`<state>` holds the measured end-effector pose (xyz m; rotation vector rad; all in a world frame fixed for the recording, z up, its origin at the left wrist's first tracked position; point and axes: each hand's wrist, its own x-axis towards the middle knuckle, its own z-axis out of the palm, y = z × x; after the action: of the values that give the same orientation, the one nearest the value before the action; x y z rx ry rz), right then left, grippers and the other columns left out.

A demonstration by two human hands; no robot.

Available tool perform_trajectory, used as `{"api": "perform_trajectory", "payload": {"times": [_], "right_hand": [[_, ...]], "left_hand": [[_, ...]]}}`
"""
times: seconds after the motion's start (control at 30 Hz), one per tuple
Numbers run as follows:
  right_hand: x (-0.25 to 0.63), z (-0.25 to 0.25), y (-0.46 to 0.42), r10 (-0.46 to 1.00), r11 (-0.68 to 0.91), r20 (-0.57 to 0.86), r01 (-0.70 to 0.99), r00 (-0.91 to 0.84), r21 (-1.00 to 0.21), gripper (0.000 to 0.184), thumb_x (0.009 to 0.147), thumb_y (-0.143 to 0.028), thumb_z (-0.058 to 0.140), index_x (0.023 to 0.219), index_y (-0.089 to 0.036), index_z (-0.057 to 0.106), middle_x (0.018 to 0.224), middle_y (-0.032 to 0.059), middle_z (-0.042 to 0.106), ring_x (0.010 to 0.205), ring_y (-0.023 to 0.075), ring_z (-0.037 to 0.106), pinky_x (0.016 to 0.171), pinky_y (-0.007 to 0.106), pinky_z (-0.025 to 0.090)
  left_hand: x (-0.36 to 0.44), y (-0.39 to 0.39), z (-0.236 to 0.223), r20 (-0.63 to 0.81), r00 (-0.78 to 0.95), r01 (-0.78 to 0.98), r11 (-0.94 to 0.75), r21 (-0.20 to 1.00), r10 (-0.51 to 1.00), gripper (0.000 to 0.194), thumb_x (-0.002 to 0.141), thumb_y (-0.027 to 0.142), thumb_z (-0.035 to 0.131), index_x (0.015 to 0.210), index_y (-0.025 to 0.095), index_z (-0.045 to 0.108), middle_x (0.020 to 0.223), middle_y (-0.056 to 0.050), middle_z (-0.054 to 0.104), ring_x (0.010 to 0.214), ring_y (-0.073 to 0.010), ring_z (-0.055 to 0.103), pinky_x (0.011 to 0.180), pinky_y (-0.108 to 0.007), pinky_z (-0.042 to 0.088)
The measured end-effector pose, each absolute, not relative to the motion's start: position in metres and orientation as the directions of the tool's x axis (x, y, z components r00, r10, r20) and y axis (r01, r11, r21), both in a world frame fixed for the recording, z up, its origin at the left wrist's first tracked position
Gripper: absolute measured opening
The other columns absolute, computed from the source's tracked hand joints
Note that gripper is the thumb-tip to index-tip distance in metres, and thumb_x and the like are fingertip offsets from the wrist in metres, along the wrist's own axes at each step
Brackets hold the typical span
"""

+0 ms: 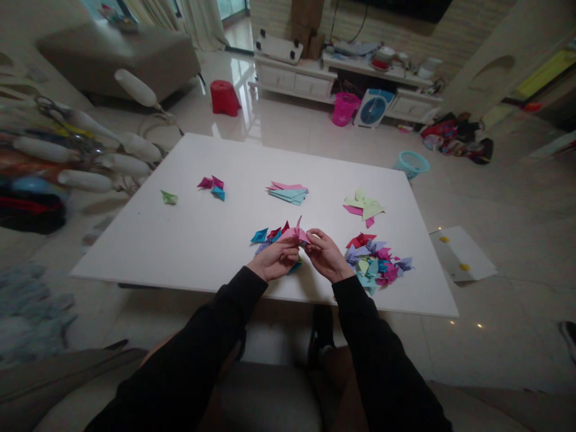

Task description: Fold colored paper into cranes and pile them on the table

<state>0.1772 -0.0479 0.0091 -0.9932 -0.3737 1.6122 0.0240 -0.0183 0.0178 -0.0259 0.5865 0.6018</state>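
Between my two hands, above the near part of the white table [189, 240], is a pink origami crane [292, 233] with a thin point sticking up. My left hand [276, 257] pinches its left side. The fingers of my right hand [324, 252] are closed on its right side. Behind my left hand lies a small pile of blue, red and purple folded papers [260, 236], partly covered by the hand. Right of my right hand sits a bigger heap of colourful folded cranes [380, 264].
Further back lie pink and light-blue folded strips [288, 195], green and pink folded pieces [363, 207], magenta and blue pieces [212, 185] and one green piece [169, 197]. Beyond the table stand a red stool [225, 98], a pink bin [345, 109] and a blue basket [413, 163].
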Motion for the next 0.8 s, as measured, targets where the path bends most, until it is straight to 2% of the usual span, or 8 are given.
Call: {"api": "perform_trajectory", "payload": {"times": [0.17,0.27,0.33,0.4,0.5,0.57,0.67,0.8], "right_hand": [[0.184,0.009,-0.045,0.899,-0.241,-0.421,-0.66,0.125,-0.711,0.028,0.064,-0.022,0.086,0.079,-0.02,0.062,0.067,-0.006,0.062,0.057,0.0059,0.055,0.055,0.017,0.045],[0.188,0.004,-0.041,0.869,-0.161,-0.389,-0.568,0.306,-0.807,0.021,0.069,-0.026,0.077,0.075,-0.02,0.058,0.063,-0.0054,0.059,0.056,0.0082,0.054,0.053,0.02,0.043],[0.189,0.003,-0.042,0.847,-0.044,-0.229,-0.365,0.48,-0.93,0.017,0.073,-0.028,0.072,0.076,-0.021,0.058,0.063,-0.0054,0.058,0.056,0.0095,0.052,0.053,0.022,0.04],[0.188,0.005,-0.046,0.813,0.091,0.062,-0.021,0.579,-0.996,0.012,0.077,-0.027,0.07,0.08,-0.021,0.059,0.066,-0.0052,0.056,0.059,0.0109,0.051,0.056,0.024,0.041],[0.182,0.011,-0.055,0.782,0.264,0.472,0.469,0.408,-0.843,0.005,0.084,-0.022,0.067,0.087,-0.021,0.063,0.07,-0.0039,0.055,0.063,0.0126,0.05,0.06,0.027,0.042],[0.175,0.012,-0.061,0.775,0.374,0.603,0.633,0.188,-0.678,0.004,0.089,-0.021,0.065,0.093,-0.021,0.066,0.073,-0.002,0.056,0.065,0.0141,0.052,0.062,0.028,0.043],[0.166,0.009,-0.063,0.766,0.445,0.643,0.734,-0.014,-0.513,0.013,0.094,-0.025,0.064,0.106,-0.02,0.068,0.08,0.0024,0.06,0.073,0.0177,0.057,0.066,0.031,0.046],[0.162,0.004,-0.063,0.781,0.386,0.624,0.806,-0.027,-0.448,0.02,0.098,-0.025,0.059,0.113,-0.019,0.07,0.089,0.0068,0.064,0.082,0.0206,0.061,0.071,0.032,0.047]], "left_hand": [[0.021,-0.018,0.024,-0.524,0.645,-0.572,0.806,0.152,0.556,0.03,0.104,0.008,0.041,0.08,0.01,0.057,0.063,0.004,0.048,0.037,0.0019,0.038,0.038,-0.011,0.03],[0.023,-0.016,0.023,-0.527,0.607,-0.599,0.778,0.187,0.595,0.026,0.103,0.007,0.046,0.08,0.011,0.057,0.061,0.006,0.046,0.038,0.0014,0.038,0.039,-0.01,0.031],[0.024,-0.015,0.019,-0.555,0.537,-0.623,0.743,0.247,0.635,0.02,0.1,0.006,0.053,0.081,0.012,0.059,0.061,0.006,0.048,0.039,0.0011,0.04,0.039,-0.009,0.033],[0.026,-0.014,0.013,-0.588,0.437,-0.633,0.697,0.335,0.68,0.013,0.097,0.007,0.059,0.085,0.012,0.062,0.065,0.004,0.055,0.041,0.0009,0.043,0.04,-0.009,0.035],[0.03,-0.013,0.004,-0.589,0.326,-0.603,0.642,0.473,0.74,0.003,0.091,0.009,0.067,0.092,0.011,0.069,0.07,0.002,0.063,0.042,-0.0001,0.045,0.041,-0.011,0.037],[0.034,-0.014,-0.001,-0.556,0.304,-0.582,0.613,0.535,0.774,0.008,0.086,0.01,0.073,0.093,0.011,0.071,0.067,0.003,0.062,0.043,-0.001,0.045,0.042,-0.012,0.037],[0.041,-0.018,-0.008,-0.512,0.274,-0.576,0.566,0.59,0.814,0.015,0.077,0.009,0.079,0.091,0.011,0.072,0.065,0.002,0.062,0.047,-0.0024,0.049,0.045,-0.012,0.038],[0.047,-0.024,-0.012,-0.494,0.23,-0.557,0.53,0.639,0.838,0.023,0.071,0.012,0.083,0.09,0.011,0.07,0.065,0.002,0.063,0.049,-0.0048,0.052,0.046,-0.014,0.038]]}}
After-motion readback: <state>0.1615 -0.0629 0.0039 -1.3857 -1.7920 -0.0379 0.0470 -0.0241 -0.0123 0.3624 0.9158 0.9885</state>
